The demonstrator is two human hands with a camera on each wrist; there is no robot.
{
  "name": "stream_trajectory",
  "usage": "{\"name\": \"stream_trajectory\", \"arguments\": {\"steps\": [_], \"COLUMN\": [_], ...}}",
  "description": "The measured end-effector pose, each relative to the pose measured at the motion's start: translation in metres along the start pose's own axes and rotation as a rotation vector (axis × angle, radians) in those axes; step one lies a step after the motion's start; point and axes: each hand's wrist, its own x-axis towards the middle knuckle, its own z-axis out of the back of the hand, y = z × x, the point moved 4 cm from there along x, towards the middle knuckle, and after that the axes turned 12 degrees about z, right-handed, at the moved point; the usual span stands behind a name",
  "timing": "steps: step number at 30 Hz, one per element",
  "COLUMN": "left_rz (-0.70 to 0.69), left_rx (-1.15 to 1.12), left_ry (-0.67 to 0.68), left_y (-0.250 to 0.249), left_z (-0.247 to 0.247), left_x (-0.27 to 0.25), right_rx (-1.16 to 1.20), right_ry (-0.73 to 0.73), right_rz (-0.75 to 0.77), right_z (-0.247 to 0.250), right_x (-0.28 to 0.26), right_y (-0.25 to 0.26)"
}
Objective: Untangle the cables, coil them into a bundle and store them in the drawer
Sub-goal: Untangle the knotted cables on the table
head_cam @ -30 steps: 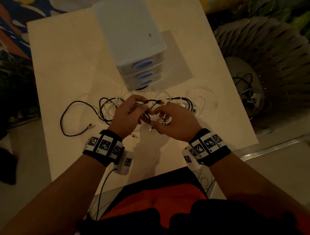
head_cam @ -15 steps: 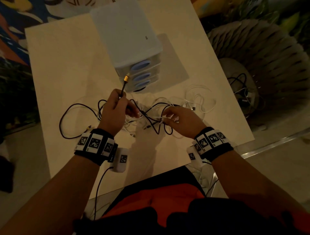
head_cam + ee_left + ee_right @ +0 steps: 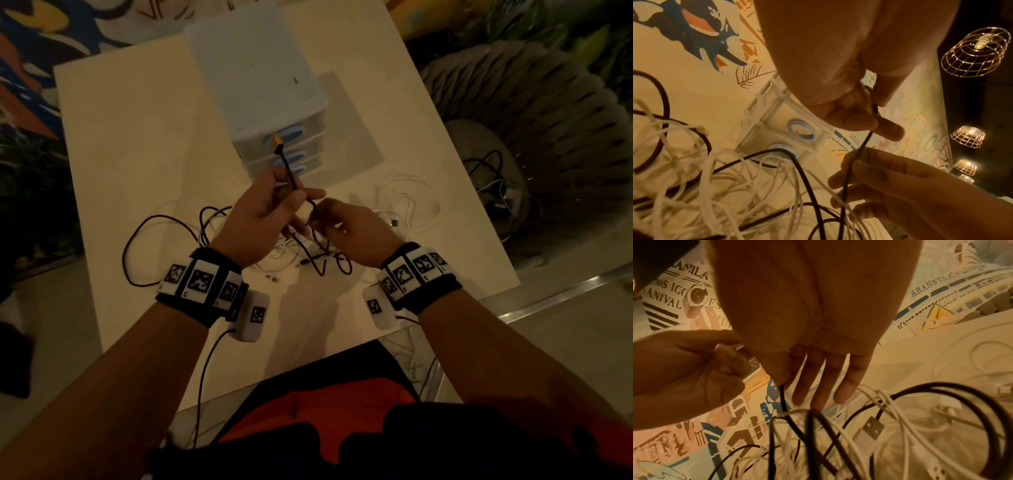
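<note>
Dim warm light falls on a pale table (image 3: 144,144), with a painted mural along the far left wall and wire-cage lamps (image 3: 974,52) glowing above. At the far middle of the table stands a small plastic drawer unit (image 3: 260,78), its three drawers closed. Near it, black and white cables (image 3: 407,205) lie in a loose tangle across the tabletop. The left hand (image 3: 260,219) pinches a black cable (image 3: 289,173) so that its gold-tipped plug points up toward the drawers. Just right of it, almost touching, the right hand (image 3: 356,233) seems to hold the same cable lower down between thumb and forefinger, its other fingers (image 3: 830,378) straight; the grip itself is shadowed. A second heap of cables (image 3: 493,178) sits off the table at the far right.
</note>
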Motion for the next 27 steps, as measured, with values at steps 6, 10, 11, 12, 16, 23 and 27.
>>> {"name": "stream_trajectory", "arguments": {"steps": [6,10,11,12,16,23,27], "left_rz": [0.078,0.030,0.020,0.018,0.089,0.128,0.060], "left_rx": [0.229,0.631,0.693,0.727,0.725,0.829,0.767], "left_ry": [-0.229,-0.141,-0.124,-0.122,-0.158,-0.095,-0.160], "left_y": [0.020,0.038,0.041,0.044,0.050,0.059,0.063], "left_z": [0.007,-0.011,-0.017,-0.022,-0.033,-0.041,-0.038], "left_x": [0.005,0.003,0.002,0.002,0.008,0.019,0.020], "right_rx": [0.327,0.419,0.443,0.449,0.442,0.307,0.360], "right_ry": [-0.059,-0.127,-0.135,-0.141,-0.127,-0.111,-0.155], "right_rz": [-0.063,-0.085,-0.091,-0.100,-0.135,-0.094,-0.114], "right_z": [0.009,0.012,0.012,0.012,0.013,0.016,0.019], "right_x": [-0.001,-0.001,-0.001,-0.002,-0.002,0.008,0.012], "right_y": [-0.014,-0.016,-0.016,-0.017,-0.020,-0.021,-0.021]}}
